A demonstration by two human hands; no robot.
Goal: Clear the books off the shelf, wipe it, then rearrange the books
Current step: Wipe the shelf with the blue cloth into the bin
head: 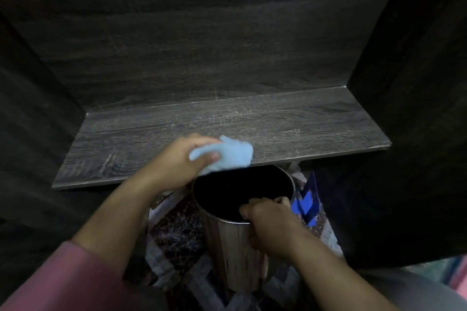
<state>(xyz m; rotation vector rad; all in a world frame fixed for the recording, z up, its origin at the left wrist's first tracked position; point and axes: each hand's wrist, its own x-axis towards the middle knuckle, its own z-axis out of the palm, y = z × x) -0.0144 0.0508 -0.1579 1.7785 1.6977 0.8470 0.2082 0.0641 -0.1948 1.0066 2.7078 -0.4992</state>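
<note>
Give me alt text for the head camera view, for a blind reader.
A person's left hand holds a crumpled light blue cloth at the front edge of a dark wood shelf, while the right hand grips the rim of a metal bin.

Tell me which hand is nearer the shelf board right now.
Left. The left hand holds the blue cloth at the front edge of the shelf board; the right hand is lower, below and in front of that edge, holding the rim of the metal bin.
</note>
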